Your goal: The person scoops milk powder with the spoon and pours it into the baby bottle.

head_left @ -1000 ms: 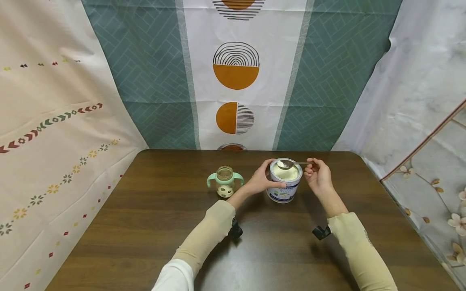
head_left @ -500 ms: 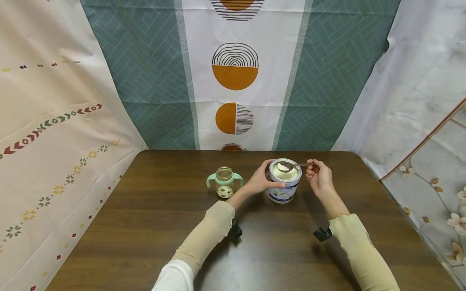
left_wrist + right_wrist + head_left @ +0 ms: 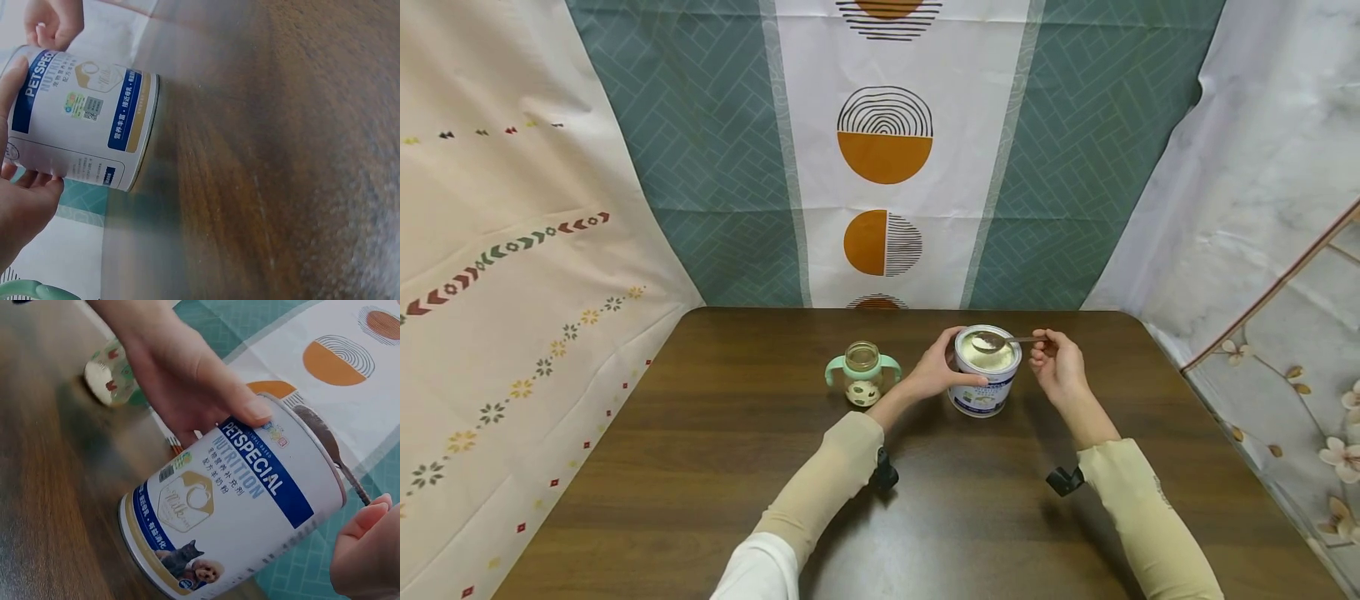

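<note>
A white and blue can of milk powder point(image 3: 982, 398) stands on the table, lidless, pale powder point(image 3: 992, 361) visible inside it. My left hand point(image 3: 936, 371) grips the can from its left side, thumb across the front and fingers round the back. With its fingertips my right hand point(image 3: 1057, 367) pinches a metal spoon point(image 3: 320, 434) by the handle. The spoon's bowl is over the can's opening, near the rim, with some white powder in it. In the left wrist view the can point(image 3: 81, 119) hides part of the left fingers, and the spoon does not show.
A baby bottle point(image 3: 862, 372) with green handles stands left of the can, close to my left forearm. The brown wooden table point(image 3: 715, 450) has its back edge just behind the can, against a patterned cloth point(image 3: 880, 167). Cloths also hang at both sides.
The spoon has shifted slightly right over the can, and less white powder shows in its bowl. Both hands have stayed almost where they were; the can and bottle have not moved.
</note>
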Demonstrator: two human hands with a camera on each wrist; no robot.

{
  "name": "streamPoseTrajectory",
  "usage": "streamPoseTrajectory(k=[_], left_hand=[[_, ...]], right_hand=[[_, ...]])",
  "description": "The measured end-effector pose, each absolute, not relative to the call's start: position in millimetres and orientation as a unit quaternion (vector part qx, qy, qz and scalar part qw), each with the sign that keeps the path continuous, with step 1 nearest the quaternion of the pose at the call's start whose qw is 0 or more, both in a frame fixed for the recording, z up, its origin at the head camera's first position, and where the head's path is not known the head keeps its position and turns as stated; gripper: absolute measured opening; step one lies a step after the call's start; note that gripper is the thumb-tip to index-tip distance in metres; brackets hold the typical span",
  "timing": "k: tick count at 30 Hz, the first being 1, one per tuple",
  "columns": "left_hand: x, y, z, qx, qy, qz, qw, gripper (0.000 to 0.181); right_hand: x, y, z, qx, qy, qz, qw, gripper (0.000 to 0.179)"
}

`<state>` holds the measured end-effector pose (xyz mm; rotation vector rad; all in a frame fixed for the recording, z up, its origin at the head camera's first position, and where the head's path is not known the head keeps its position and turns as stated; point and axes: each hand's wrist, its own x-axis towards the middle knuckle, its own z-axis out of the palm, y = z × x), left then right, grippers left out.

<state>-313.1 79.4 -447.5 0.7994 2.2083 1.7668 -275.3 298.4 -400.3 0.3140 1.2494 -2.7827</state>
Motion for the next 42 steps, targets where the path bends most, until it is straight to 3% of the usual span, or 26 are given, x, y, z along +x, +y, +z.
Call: streamPoseTrajectory(k=[5, 10, 16, 30, 42], left_hand=[[-303.4, 75.0, -430.4, 0.276, 0.753, 0.587, 0.11, 0.085], [-312.7, 79.0, -443.1, 0.27, 0.752, 0.593, 0.101, 0.087], [-318.7, 82.4, -455.7, 0.267, 0.749, 0.601, 0.083, 0.087], [-312.6, 76.3, -445.8, 0.265, 0.743, 0.608, 0.089, 0.088], [-316.4, 68.8, -445.6, 0.266, 0.748, 0.604, 0.073, 0.084]], right_hand=[[-277.2, 298.5, -399.4, 0.111, 0.362, -0.923, 0.068, 0.044], [-277.8, 298.2, -396.9, 0.109, 0.336, -0.932, 0.076, 0.044], [-276.5, 293.2, -391.4, 0.094, 0.345, -0.931, 0.071, 0.046], [-274.2, 282.4, -381.9, 0.092, 0.386, -0.917, 0.034, 0.044], [-277.3, 282.6, -382.4, 0.083, 0.403, -0.911, 0.033, 0.044]])
